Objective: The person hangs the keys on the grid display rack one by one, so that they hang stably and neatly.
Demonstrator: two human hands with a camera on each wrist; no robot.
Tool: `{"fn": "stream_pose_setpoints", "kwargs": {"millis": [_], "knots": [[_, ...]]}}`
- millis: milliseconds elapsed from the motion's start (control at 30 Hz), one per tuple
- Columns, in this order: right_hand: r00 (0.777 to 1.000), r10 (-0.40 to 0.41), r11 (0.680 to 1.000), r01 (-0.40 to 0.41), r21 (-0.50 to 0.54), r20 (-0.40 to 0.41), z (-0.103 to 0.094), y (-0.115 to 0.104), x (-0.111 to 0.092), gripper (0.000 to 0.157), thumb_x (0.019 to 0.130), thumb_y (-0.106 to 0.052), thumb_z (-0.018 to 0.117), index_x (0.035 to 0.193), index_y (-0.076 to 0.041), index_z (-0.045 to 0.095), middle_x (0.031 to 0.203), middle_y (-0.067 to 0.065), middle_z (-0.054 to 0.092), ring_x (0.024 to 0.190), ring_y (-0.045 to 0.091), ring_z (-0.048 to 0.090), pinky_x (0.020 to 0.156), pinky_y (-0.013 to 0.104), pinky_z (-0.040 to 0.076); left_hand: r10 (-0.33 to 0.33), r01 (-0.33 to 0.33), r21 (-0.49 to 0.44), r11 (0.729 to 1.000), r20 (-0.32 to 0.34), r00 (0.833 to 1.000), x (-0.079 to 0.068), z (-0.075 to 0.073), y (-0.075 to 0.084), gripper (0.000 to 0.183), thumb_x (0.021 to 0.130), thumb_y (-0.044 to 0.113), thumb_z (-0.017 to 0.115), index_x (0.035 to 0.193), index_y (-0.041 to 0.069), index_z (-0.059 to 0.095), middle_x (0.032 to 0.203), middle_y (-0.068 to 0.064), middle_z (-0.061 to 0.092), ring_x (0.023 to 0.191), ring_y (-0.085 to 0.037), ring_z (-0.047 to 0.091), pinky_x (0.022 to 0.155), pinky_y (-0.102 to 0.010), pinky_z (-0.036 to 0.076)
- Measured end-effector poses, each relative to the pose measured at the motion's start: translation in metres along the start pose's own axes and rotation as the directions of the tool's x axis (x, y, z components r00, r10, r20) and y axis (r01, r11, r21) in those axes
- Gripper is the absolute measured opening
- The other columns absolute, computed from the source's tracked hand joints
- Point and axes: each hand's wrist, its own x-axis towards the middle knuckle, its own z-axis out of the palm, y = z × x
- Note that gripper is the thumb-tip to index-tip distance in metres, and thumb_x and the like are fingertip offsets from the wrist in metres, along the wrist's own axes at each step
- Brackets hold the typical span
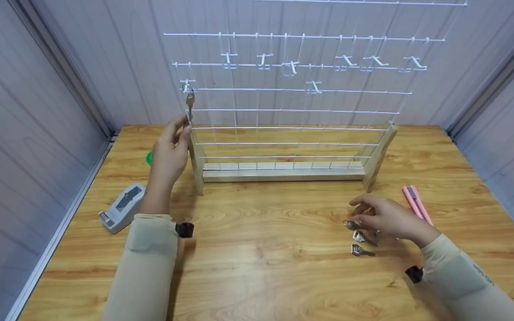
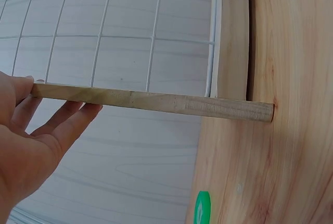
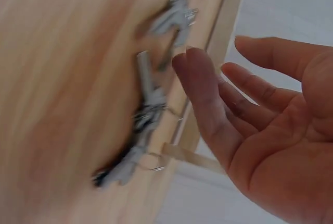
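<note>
A white wire grid rack stands on a wooden base, with several white hooks on its upper rows. My left hand holds the top of the rack's left wooden upright, thumb on one side and fingers on the other. Just above that hand a key hangs by its ring from the leftmost hook. My right hand hovers over several loose keys on the table, fingers loosely bent. In the right wrist view, nothing lies between its fingers, and the keys look blurred.
A grey tape dispenser sits left of the left forearm. A green round object is partly hidden behind the left hand. To the right lies a pink utility knife. Panelled walls enclose the wooden table at the back and sides.
</note>
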Motion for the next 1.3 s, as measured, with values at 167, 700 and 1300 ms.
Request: {"fn": "stream_pose_setpoints", "kwargs": {"millis": [167,700,1300], "knots": [[0.999,0.033,0.999,-0.033,0.006,-0.017,0.002,0.007,0.003,0.041,0.102,-0.019,0.073,0.135,0.004,0.063,0.115,0.016,0.075,0.097,0.016,0.072,0.072,0.019,0.056,-0.005,0.005,-0.018,1.000,0.004,1.000,-0.001,0.000,0.001,0.043,0.114,0.027,0.053,0.156,0.023,0.053,0.166,-0.002,0.052,0.152,-0.033,0.052,0.115,-0.048,0.059],[0.994,0.104,0.994,-0.104,0.024,-0.031,0.020,0.009,0.007,0.033,0.093,-0.023,0.084,0.113,-0.002,0.069,0.101,0.007,0.072,0.089,0.015,0.064,0.070,0.018,0.053,0.011,-0.011,-0.018,1.000,0.009,1.000,-0.001,0.000,0.002,0.044,0.114,0.028,0.052,0.157,0.021,0.052,0.167,-0.003,0.050,0.154,-0.035,0.050,0.115,-0.051,0.059],[0.988,0.146,0.989,-0.145,-0.028,0.043,0.010,0.001,0.018,0.024,0.089,-0.023,0.087,0.095,-0.005,0.071,0.083,0.002,0.070,0.072,0.011,0.062,0.060,0.022,0.051,0.020,-0.020,0.027,0.999,-0.001,1.000,-0.002,0.000,-0.001,0.044,0.114,0.032,0.052,0.156,0.022,0.054,0.165,-0.004,0.052,0.151,-0.035,0.054,0.119,-0.049,0.056]]}}
